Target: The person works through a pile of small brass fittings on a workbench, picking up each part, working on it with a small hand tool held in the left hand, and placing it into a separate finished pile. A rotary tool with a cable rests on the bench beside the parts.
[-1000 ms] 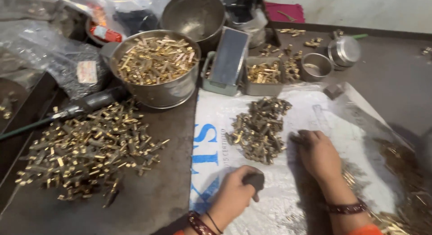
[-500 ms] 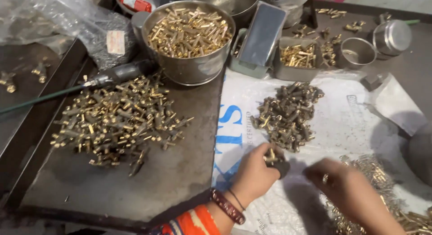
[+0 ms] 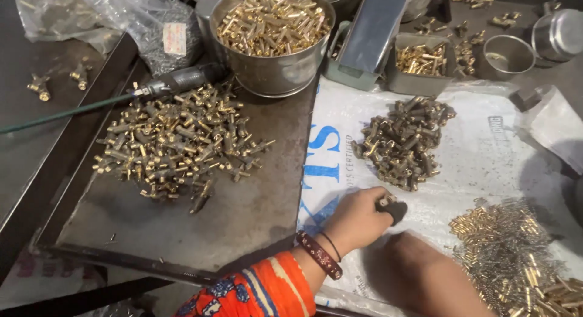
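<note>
Yellow brass fittings (image 3: 182,141) are gleaming in a loose heap on the dark, matt, scuffed metal bench (image 3: 243,214). The round steel bowl (image 3: 273,68) is shining smooth and is reflecting light. The white woven plastic sack (image 3: 486,165) is looking coarse and dull. The crumpled clear plastic bag (image 3: 79,16) is glinting glossy. The left hand (image 3: 358,220) is wearing a beaded bracelet and an orange patterned cloth sleeve.

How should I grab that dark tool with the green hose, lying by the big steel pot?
Probably best to grip the dark tool around its thick, dark barrel, coming down from above. It lies flat between the steel pot and the heap of brass fittings, so its top side looks clear.
</note>
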